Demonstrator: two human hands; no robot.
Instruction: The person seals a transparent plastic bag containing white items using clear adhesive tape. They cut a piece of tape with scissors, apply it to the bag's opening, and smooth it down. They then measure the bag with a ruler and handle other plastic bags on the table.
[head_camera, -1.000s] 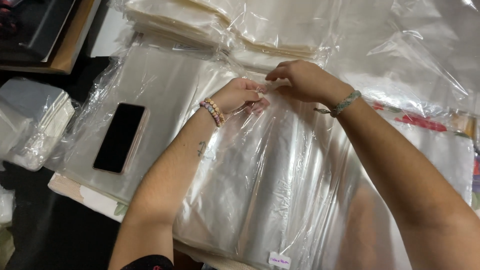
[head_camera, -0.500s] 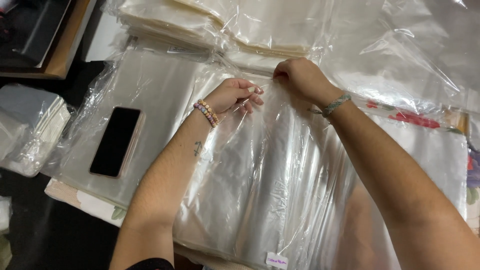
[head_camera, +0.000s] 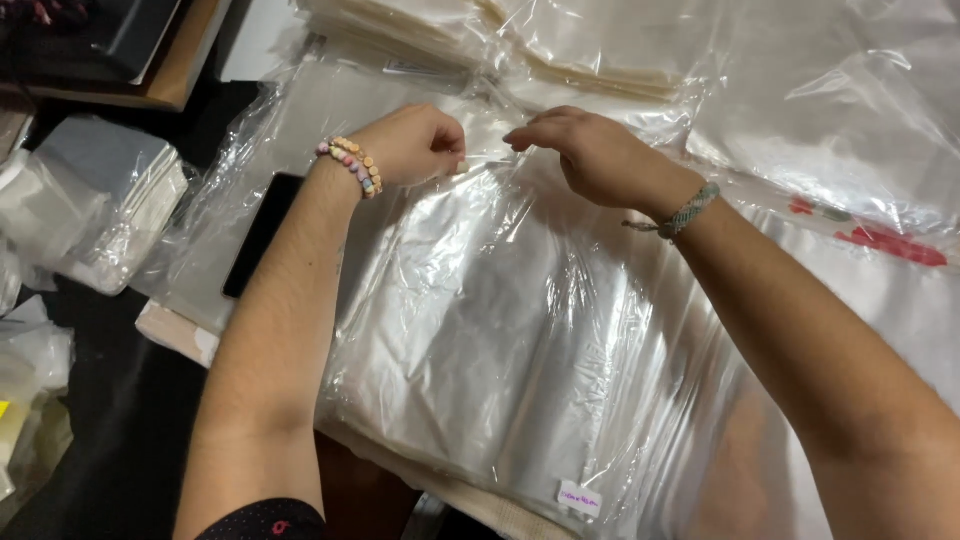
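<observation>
We see a dark worktop (head_camera: 110, 440) crowded with clear plastic: stacked packs of bags (head_camera: 590, 45) at the top, a smaller bundle (head_camera: 95, 205) at left, a black phone (head_camera: 262, 235) half under our left arm. The big bag (head_camera: 520, 340) lies centred, a small white label (head_camera: 579, 497) at its near edge. Left hand (head_camera: 410, 145) and right hand (head_camera: 585, 155) each pinch its top edge; half a second ago they nearly touched, now they sit apart.
</observation>
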